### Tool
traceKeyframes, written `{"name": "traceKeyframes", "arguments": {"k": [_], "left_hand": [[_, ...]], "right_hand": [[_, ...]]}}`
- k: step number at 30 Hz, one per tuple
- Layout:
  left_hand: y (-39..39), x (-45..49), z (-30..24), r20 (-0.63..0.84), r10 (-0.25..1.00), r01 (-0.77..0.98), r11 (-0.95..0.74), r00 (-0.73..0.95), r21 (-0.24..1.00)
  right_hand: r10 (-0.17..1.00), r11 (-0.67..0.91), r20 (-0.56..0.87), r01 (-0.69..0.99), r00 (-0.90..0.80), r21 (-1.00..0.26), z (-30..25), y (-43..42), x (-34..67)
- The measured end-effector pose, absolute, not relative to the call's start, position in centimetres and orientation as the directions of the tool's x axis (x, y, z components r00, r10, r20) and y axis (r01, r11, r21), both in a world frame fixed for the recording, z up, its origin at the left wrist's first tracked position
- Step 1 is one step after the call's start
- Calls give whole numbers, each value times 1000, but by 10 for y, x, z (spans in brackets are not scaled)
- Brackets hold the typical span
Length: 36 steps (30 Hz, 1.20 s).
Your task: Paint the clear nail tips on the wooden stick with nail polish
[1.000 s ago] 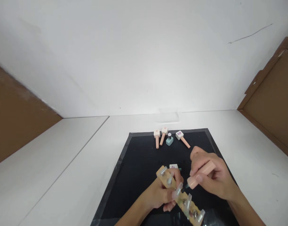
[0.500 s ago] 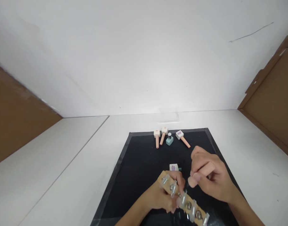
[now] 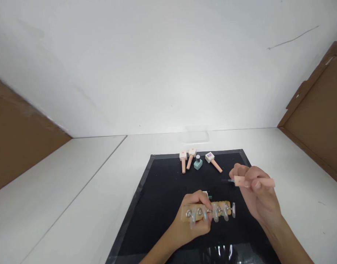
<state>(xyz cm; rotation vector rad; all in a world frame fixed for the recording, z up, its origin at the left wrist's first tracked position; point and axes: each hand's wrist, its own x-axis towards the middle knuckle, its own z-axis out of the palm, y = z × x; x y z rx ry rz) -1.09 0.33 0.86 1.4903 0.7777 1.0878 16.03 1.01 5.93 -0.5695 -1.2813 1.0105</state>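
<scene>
My left hand [image 3: 191, 220] is closed around a wooden strip [image 3: 208, 211] that carries several clear false nails on metal clips. It holds the strip level above the black mat [image 3: 160, 190]. My right hand [image 3: 256, 194] pinches a pink-handled nail polish brush [image 3: 251, 181], its dark tip pointing left, up and to the right of the strip. An open small bottle [image 3: 206, 195] stands just behind my left hand, mostly hidden.
At the mat's far edge lie three pink-handled polish bottles [image 3: 183, 161] [image 3: 191, 156] [image 3: 213, 161] and a small teal bottle [image 3: 197, 163]. The white table [image 3: 83, 190] meets a white wall; brown board panels [image 3: 319, 117] stand at both sides. Clear plastic [image 3: 226, 253] lies at the mat's near edge.
My left hand turned the nail strip from a slant to level and raised it. My right hand lifted the brush away from the nails, up and to the right.
</scene>
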Motion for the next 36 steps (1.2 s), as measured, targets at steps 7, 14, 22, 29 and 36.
{"name": "traceKeyframes", "arguments": {"k": [7,14,22,29,36], "left_hand": [[5,-9,13,199,916,-44,-196,349,980],[5,-9,15,100,917,-159,-40,387,986],[4,-9,9,-72,856,-179,188,512,966],[5,-8,9,-86,827,-208,238,555,949],[5,-11,5,-103,826,-218,263,554,940]], "right_hand": [[912,372,407,-315,-52,-873,58,8,159],[834,524,546,-199,-74,-828,54,6,159],[781,530,518,-68,-350,-845,60,1,160],[736,608,532,65,-419,-791,65,3,158],[732,667,586,192,-346,-720,67,3,158]]}}
